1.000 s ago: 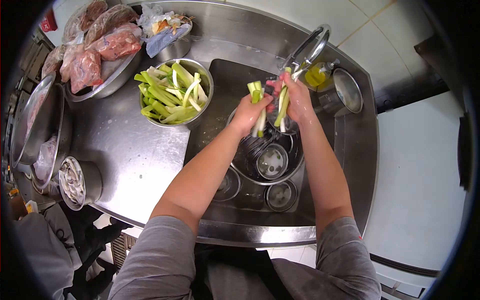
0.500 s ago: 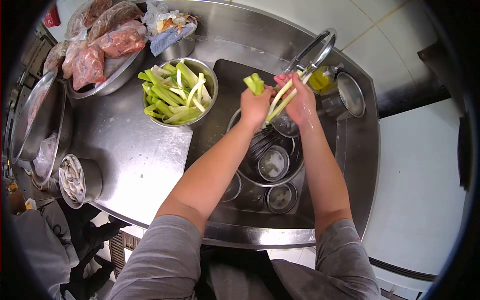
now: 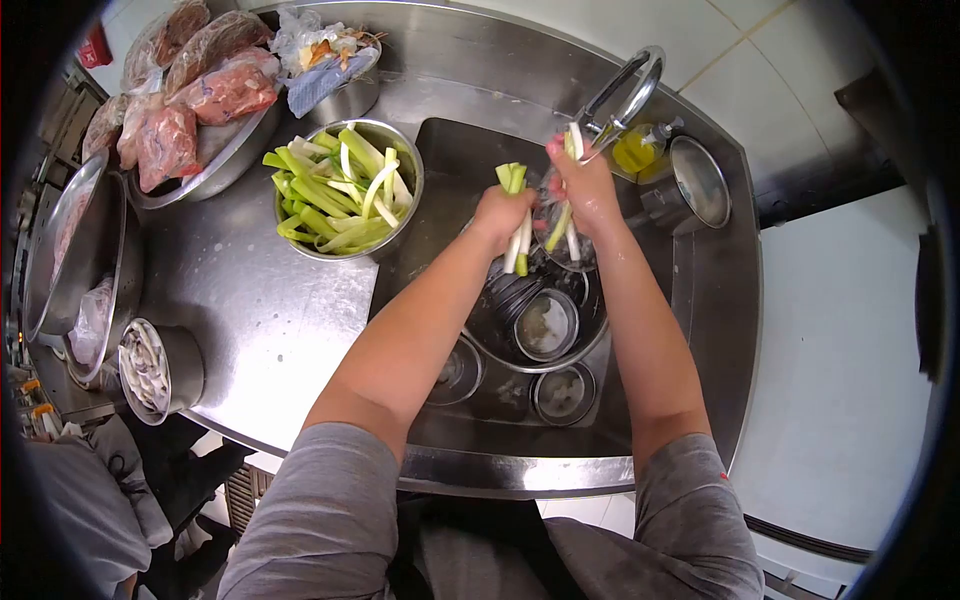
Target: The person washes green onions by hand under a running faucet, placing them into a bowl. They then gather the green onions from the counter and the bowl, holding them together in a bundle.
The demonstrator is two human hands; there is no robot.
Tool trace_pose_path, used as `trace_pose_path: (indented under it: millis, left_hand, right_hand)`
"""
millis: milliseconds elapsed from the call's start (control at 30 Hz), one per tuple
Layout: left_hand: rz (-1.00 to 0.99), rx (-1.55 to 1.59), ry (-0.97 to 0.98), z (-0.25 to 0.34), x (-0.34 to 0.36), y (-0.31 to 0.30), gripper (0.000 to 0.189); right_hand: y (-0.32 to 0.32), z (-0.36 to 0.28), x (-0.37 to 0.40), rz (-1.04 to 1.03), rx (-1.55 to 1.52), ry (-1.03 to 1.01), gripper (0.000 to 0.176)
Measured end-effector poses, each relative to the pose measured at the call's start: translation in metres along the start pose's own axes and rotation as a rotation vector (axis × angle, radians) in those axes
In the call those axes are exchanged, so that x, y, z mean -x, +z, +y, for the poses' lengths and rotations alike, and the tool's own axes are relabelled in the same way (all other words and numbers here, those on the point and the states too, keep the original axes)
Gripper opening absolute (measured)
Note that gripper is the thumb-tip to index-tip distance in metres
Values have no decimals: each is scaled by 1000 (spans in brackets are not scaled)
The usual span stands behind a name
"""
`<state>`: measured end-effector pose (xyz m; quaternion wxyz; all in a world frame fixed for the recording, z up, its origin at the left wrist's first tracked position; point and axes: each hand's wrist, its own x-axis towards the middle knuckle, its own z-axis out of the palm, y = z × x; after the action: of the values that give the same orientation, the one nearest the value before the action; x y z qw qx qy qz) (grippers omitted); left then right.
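Over the sink [image 3: 420, 290], my left hand [image 3: 500, 218] is closed around a small bunch of cut leek pieces [image 3: 515, 178], whose ends stick out above and below the fist. My right hand [image 3: 588, 192] grips more leek stalks just below the faucet [image 3: 645, 75], and water wets that hand and forearm. Beneath both hands stands a large metal basin [image 3: 535, 368] with dark utensils and small metal bowls in it. To the left of the sink, a metal bowl [image 3: 418, 190] is heaped with cut green-and-white leeks [image 3: 335, 190].
Bagged raw meat [image 3: 215, 95] fills a wide basin at the back left. A pot of pale strips [image 3: 145, 365] stands near the counter's front edge. A yellow liquid bottle [image 3: 637, 152] and a metal container [image 3: 700, 185] are right of the faucet. Another person's sleeve [image 3: 75, 490] shows lower left.
My right hand has tilted its leek stalks more upright and moved slightly left. My left hand has lowered a little, and leek ends now show below it.
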<state>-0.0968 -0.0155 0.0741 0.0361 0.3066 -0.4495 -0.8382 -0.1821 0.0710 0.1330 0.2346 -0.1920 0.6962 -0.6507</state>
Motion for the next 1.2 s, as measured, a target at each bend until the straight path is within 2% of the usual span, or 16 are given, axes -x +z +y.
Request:
trace_pose_path:
  millis: [100, 133, 233, 367, 400, 467, 533, 567, 633, 767, 833, 967, 1033, 1133, 1167, 1200]
  left_hand:
    - [-39, -70, 121, 0, -22, 17, 21]
    - [-73, -21, 51, 8, -15, 23, 38]
    - [-180, 215, -8, 20, 0, 48, 54]
    - [-289, 142, 164, 24, -1, 59, 53]
    - [-252, 182, 264, 22, -2, 62, 46]
    - [-189, 220, 369, 24, 7, 64, 40]
    - [52, 142, 568, 35, 25, 70, 29]
    - [94, 186, 674, 36, 31, 70, 30]
    - [77, -85, 817, 30, 53, 52, 34]
    - [-15, -542, 844, -13, 91, 1, 41]
    - [79, -689, 817, -22, 117, -21, 43]
    - [192, -423, 989, -40, 157, -59, 44]
    - [-10, -268, 797, -29, 183, -90, 52]
    - [30, -406, 799, -17, 215, -135, 47]
    - [46, -400, 844, -15, 226, -152, 43]
    - [84, -384, 775, -8, 243, -171, 44]
  right_hand:
    - [-12, 16, 1, -94, -118, 151, 29]
    - [-11, 15, 3, -37, -186, 84, 26]
    - [-11, 15, 13, 52, -281, -1, 29]
    - [-28, 23, 20, 259, 631, -464, 45]
    - [-23, 23, 23, 227, 614, -465, 45]
    - [-15, 24, 29, 233, 240, -377, 46]
    - [-8, 26, 40, 251, -115, -269, 48]
    - [-5, 29, 51, 234, -116, -264, 48]
    - [1, 33, 79, -17, -948, 174, 52]
    - [20, 84, 99, -115, -1026, 141, 55]
    - [49, 87, 123, -144, -1066, 188, 53]
    - [111, 78, 171, -237, -1109, 310, 51]
    - [143, 70, 192, -304, -1110, 370, 49]
    - [185, 61, 216, -404, -1001, 422, 47]
    - [195, 58, 221, -431, -820, 380, 47]
    - [203, 57, 221, -390, -225, 195, 43]
